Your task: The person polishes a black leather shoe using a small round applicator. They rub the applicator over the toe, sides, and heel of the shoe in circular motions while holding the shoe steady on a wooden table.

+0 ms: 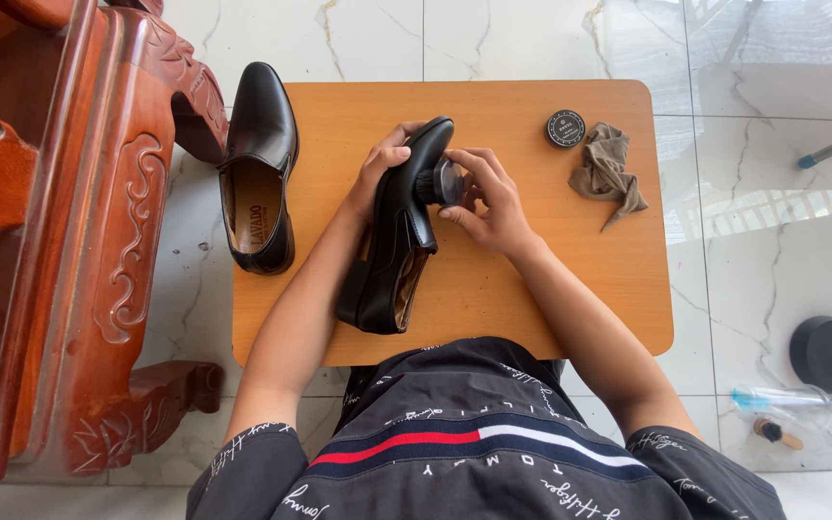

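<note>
Probably our left hand (378,169) gripping the glossy black leather loafer (399,241), tilted on the orange wooden table (551,279), could slip (right hand (489,204) clasps a round brush (441,183)), smearing polish.

Single head-worn view, looking almost straight down past wearer's chest onto small wooden table (551,289) on marble floor (772,241). Close range: left hand (377,173) and right hand (488,202) sit near frame centre, forearms running back toward lens. Carved wooden chair (79,241) fills edge beyond left hand; floor stretches beyond right hand. No second view to overlap.
</note>
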